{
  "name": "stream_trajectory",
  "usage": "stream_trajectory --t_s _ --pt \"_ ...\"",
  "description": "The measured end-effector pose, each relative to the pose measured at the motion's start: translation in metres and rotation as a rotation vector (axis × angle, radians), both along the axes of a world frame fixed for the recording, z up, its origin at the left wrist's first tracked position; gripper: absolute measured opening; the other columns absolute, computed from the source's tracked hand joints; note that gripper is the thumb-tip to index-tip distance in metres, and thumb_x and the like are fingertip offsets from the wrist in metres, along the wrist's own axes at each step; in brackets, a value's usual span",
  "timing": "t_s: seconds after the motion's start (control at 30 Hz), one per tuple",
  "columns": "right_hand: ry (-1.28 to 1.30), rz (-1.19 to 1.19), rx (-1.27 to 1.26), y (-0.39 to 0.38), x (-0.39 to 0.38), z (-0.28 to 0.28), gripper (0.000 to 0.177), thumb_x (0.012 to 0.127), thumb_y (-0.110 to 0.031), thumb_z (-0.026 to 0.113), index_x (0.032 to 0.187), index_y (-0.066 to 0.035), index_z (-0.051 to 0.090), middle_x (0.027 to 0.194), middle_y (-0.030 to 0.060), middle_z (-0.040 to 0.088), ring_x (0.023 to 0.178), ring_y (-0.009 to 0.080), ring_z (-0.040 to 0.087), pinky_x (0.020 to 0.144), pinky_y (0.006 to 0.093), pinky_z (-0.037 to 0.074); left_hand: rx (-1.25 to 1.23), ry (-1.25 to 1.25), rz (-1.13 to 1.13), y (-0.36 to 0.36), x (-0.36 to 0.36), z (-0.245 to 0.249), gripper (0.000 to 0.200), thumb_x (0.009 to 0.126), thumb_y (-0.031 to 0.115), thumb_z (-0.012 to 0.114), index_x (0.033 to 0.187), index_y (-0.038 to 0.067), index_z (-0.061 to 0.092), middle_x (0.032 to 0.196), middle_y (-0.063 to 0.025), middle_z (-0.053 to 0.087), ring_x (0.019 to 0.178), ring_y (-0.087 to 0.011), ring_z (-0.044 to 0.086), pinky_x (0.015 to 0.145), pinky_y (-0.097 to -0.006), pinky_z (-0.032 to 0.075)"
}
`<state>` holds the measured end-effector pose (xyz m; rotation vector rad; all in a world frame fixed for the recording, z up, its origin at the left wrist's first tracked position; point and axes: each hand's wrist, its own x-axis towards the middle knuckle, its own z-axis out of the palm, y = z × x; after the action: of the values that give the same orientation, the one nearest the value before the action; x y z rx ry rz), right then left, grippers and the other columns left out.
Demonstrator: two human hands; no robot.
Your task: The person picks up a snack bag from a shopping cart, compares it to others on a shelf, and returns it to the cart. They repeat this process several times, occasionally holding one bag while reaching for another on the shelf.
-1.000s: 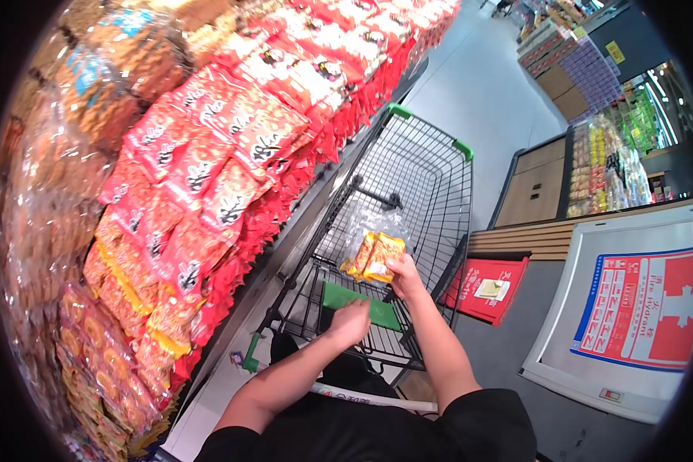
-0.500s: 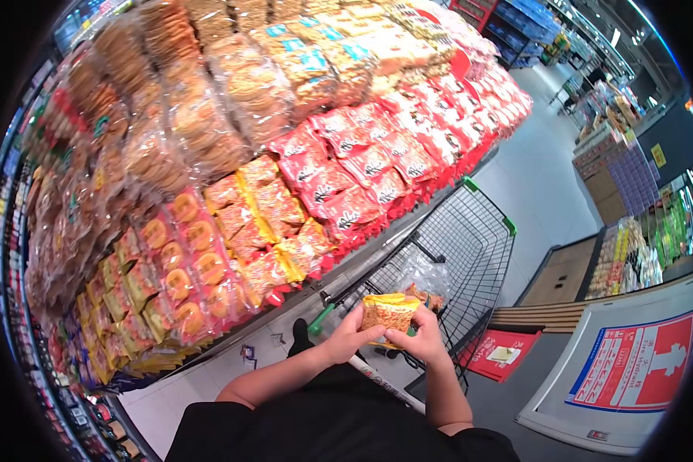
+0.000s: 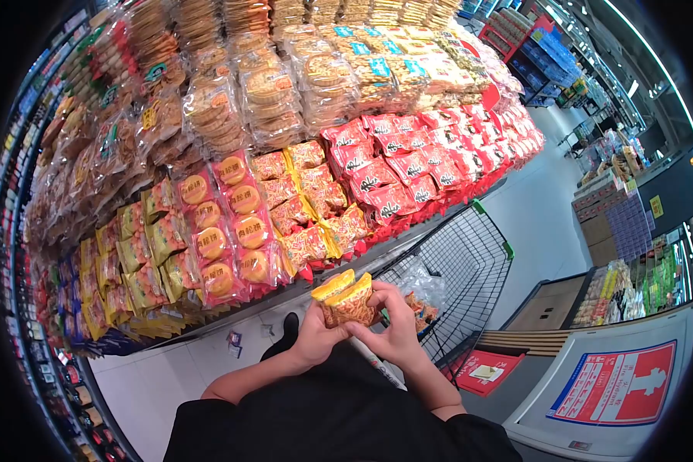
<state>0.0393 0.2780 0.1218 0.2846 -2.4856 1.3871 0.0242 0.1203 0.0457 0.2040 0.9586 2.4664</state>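
Between my two hands are what look like two yellow-and-orange snack packets (image 3: 348, 302), pressed side by side with their yellow top edges up. My left hand (image 3: 316, 337) is closed around their left side. The fingers and thumb of my right hand (image 3: 393, 327) grip the right side. Just beyond the hands is a wire shopping cart (image 3: 476, 250), with a clear plastic bag (image 3: 422, 289) of brownish packaged food in it. Similar yellow-and-orange packets (image 3: 306, 248) lie on the display ahead.
A sloped display holds red snack packets (image 3: 391, 196), round cakes in pink packs (image 3: 219, 279) and stacked clear-wrapped biscuits (image 3: 269, 96). On the right stands a white cabinet with a red-and-blue hydrant sign (image 3: 616, 385). Tiled aisle floor (image 3: 550, 165) runs beyond the cart.
Both hands have moved left with the packets and turned them, so two separate yellow edges now show. The view has shifted, bringing the display lower and further right.
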Motion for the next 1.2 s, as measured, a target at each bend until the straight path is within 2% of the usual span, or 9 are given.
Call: stream_trajectory --t_s 0.13,0.27,0.37,0.5,0.57,0.6,0.8,1.0,1.2 --pt "-0.099 0.032 -0.015 -0.008 0.004 -0.003 0.052 0.067 -0.022 0.090 0.089 -0.005 0.047 0.111 0.0153 0.059 0.077 0.0170 0.059 0.063 0.0278 0.047 -0.063 0.004 0.024 -0.003 0.013 0.005 0.070 0.077 0.003 0.081 0.137 0.003 0.044 0.129 -0.0076 0.057 0.116 -0.0191 0.060 0.101 -0.0358 0.048" --pt "-0.025 -0.007 0.039 -0.018 0.001 -0.008 0.055 0.064 -0.022 0.091 0.088 -0.005 0.044 0.107 0.0141 0.059 0.073 0.0179 0.060 0.059 0.0282 0.046 -0.143 0.064 0.005 -0.008 0.013 -0.008 0.075 0.080 0.004 0.080 0.141 0.004 0.037 0.134 -0.0082 0.053 0.124 -0.0187 0.055 0.106 -0.0357 0.044" --pt "0.004 -0.042 0.054 -0.021 -0.002 -0.013 0.054 0.064 -0.020 0.090 0.090 -0.005 0.044 0.106 0.0143 0.058 0.076 0.0197 0.060 0.061 0.0294 0.048 -0.222 0.115 0.008 -0.008 0.010 -0.006 0.074 0.081 0.002 0.078 0.141 0.004 0.035 0.135 -0.0081 0.052 0.123 -0.0187 0.055 0.106 -0.0356 0.044" --pt "-0.005 -0.078 -0.005 -0.019 -0.006 -0.011 0.049 0.064 -0.012 0.085 0.094 -0.003 0.047 0.110 0.0176 0.057 0.091 0.0275 0.061 0.073 0.0344 0.050 -0.067 -0.012 -0.022 -0.008 0.008 -0.002 0.079 0.080 -0.004 0.073 0.145 0.006 0.030 0.139 -0.0091 0.048 0.130 -0.0207 0.050 0.111 -0.0386 0.039" --pt "0.086 -0.060 0.100 -0.015 -0.008 -0.012 0.051 0.064 -0.012 0.084 0.101 -0.002 0.051 0.113 0.0192 0.057 0.097 0.0309 0.061 0.077 0.0363 0.051 0.054 -0.078 -0.026 -0.008 0.006 0.003 0.075 0.082 -0.004 0.065 0.147 0.006 0.028 0.140 -0.0106 0.046 0.132 -0.0215 0.047 0.113 -0.0396 0.036" --pt "0.059 -0.052 0.104 -0.013 -0.008 -0.012 0.054 0.063 -0.010 0.083 0.108 -0.002 0.054 0.116 0.0184 0.058 0.104 0.0332 0.060 0.084 0.0395 0.051 0.125 -0.064 -0.031 -0.010 0.007 0.004 0.072 0.085 -0.001 0.060 0.148 0.006 0.026 0.142 -0.0116 0.045 0.134 -0.0225 0.045 0.113 -0.0403 0.035" --pt "0.136 0.099 0.258 -0.008 -0.013 -0.003 0.055 0.062 -0.005 0.080 0.112 -0.003 0.057 0.119 0.0158 0.059 0.109 0.0348 0.057 0.093 0.0440 0.047 0.142 -0.272 0.011 -0.016 0.000 0.008 0.060 0.095 0.014 0.057 0.147 0.009 0.028 0.141 -0.0091 0.045 0.131 -0.0227 0.047 0.110 -0.0416 0.039" --pt "0.136 0.114 -0.003 -0.002 -0.016 -0.011 0.059 0.062 -0.004 0.083 0.114 -0.003 0.056 0.121 0.0146 0.062 0.109 0.0323 0.059 0.094 0.0426 0.047 0.173 -0.339 0.011 -0.017 -0.001 0.018 0.054 0.099 0.023 0.051 0.147 0.012 0.030 0.141 -0.0087 0.048 0.130 -0.0219 0.049 0.108 -0.0434 0.041" --pt "0.141 0.135 0.035 0.006 -0.019 -0.007 0.063 0.060 -0.008 0.085 0.116 -0.002 0.055 0.116 0.0138 0.066 0.109 0.0326 0.060 0.095 0.0415 0.047 0.140 -0.339 -0.014 -0.016 0.000 0.017 0.052 0.102 0.035 0.041 0.148 0.012 0.030 0.144 -0.0095 0.047 0.132 -0.0225 0.048 0.108 -0.0452 0.040"
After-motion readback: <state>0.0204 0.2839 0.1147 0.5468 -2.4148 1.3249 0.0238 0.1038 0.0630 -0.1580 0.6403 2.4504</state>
